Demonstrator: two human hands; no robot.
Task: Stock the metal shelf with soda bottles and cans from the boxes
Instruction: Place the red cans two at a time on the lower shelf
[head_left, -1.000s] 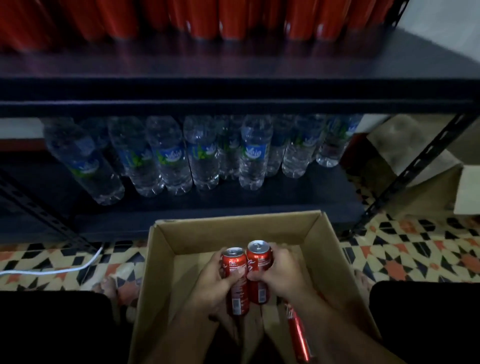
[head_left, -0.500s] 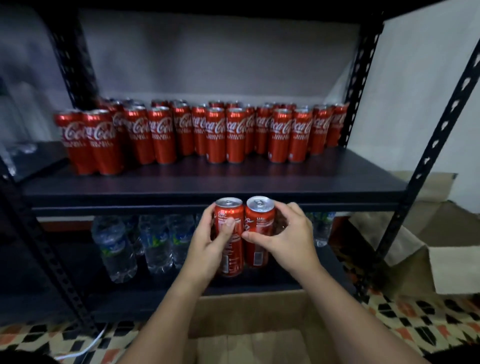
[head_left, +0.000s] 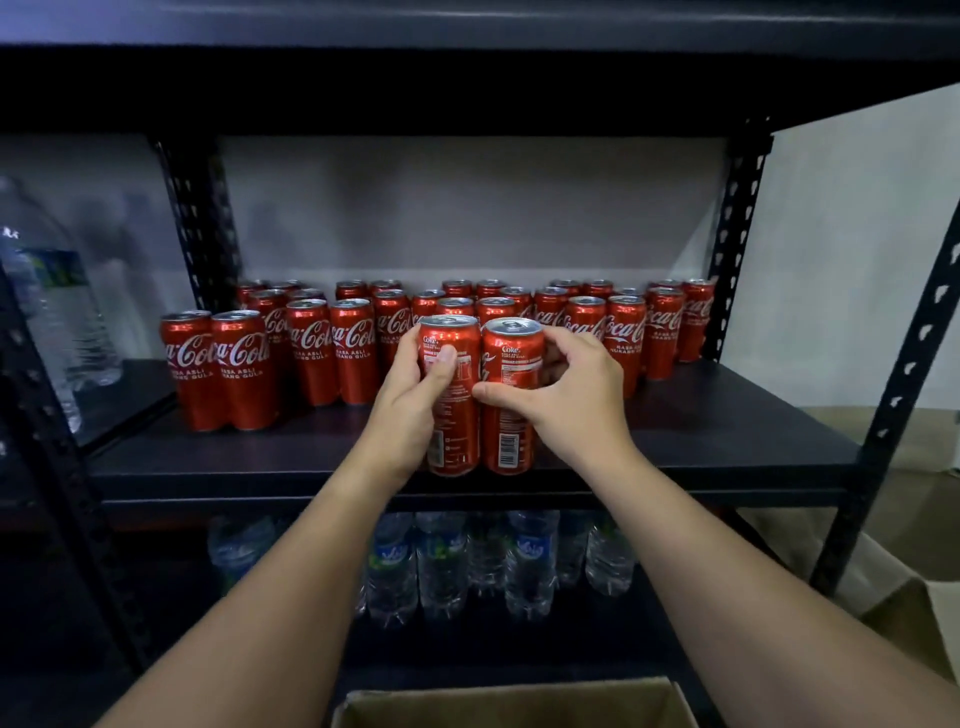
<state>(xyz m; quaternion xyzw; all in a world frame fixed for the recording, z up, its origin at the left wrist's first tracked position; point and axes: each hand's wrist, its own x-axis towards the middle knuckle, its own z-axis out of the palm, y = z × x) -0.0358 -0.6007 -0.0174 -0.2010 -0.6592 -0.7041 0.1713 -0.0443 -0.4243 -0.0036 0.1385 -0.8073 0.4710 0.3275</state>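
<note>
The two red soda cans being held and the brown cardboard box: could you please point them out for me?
Left-hand red soda can (head_left: 453, 415), head view, on its printed side.
Right-hand red soda can (head_left: 511, 358), head view, on its upper label.
Brown cardboard box (head_left: 509, 699), head view, on its far rim.

Two red cans held side by side at the front of a dark metal shelf

The left hand (head_left: 410, 410) grips one tall red aluminium soda can (head_left: 451, 415) with its thumb across the label, and the right hand (head_left: 576, 400) grips a second red soda can (head_left: 511, 410) touching the first; both stand upright, their bases seemingly on the black metal shelf board (head_left: 727, 441), though the shadow makes that hard to judge. Behind and to either side of the hands stands a crowd of matching red cans (head_left: 332, 353). Below the forearms, clear plastic water bottles (head_left: 530, 561) line the lower level. Nearest the elbows is the rim of an open brown cardboard box (head_left: 514, 701).
</note>
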